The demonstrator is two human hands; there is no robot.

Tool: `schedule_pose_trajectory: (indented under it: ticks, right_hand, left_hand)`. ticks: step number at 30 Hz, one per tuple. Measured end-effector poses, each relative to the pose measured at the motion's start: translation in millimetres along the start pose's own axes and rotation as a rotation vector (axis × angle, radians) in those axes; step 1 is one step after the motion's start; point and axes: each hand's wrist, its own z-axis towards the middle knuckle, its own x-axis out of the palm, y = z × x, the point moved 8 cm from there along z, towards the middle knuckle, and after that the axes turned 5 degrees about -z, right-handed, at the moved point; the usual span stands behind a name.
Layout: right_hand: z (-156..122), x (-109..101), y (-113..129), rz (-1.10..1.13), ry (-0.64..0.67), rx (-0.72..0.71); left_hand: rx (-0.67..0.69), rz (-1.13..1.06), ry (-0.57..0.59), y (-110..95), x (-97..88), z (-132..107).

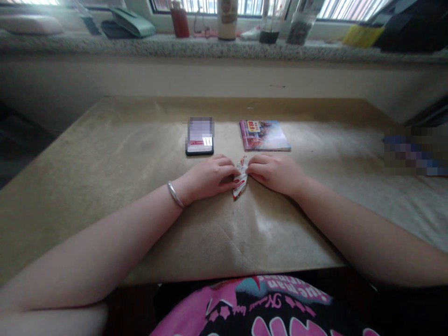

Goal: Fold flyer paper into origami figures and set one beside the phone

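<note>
A small folded piece of red-and-white printed paper (241, 179) lies on the brown paper-covered table (105, 186), near the middle. My left hand (210, 177), with a silver bangle on the wrist, pinches the paper's left side with curled fingers. My right hand (276, 172) presses and pinches its right side, fingers together. Both hands rest on the table with the paper between them.
A black phone (199, 136) lies just beyond my left hand. A colourful booklet (264, 135) lies beyond my right hand. On the stone sill behind stand a red jar (180, 21), bottles (227, 18) and a teal case (133, 21).
</note>
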Motion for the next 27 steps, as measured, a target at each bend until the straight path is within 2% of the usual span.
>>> schedule_pose_trajectory:
  ticks: [5, 15, 20, 24, 27]
  right_hand:
    - [-1.2, -3.2, 1.7, 0.07, -0.021, 0.016]
    - [-2.4, -1.4, -5.1, 0.17, 0.035, 0.135]
    - [-2.3, -2.4, -7.9, 0.219, 0.003, 0.165]
    - [-2.2, 3.8, -12.6, 0.236, 0.018, 0.218]
    - [-0.9, 6.6, -14.8, 0.255, 0.001, 0.198]
  left_hand:
    - [0.018, -0.008, -0.006, 1.0, -0.9, -1.2]
    - [-0.003, -0.027, 0.026, 2.1, 0.4, 1.4]
    - [0.02, -0.046, 0.031, 3.1, 2.8, 0.6]
    - [-0.059, -0.01, 0.043, 2.0, 4.1, 1.4]
    - [-0.143, 0.074, 0.03, 0.3, 3.6, 1.7]
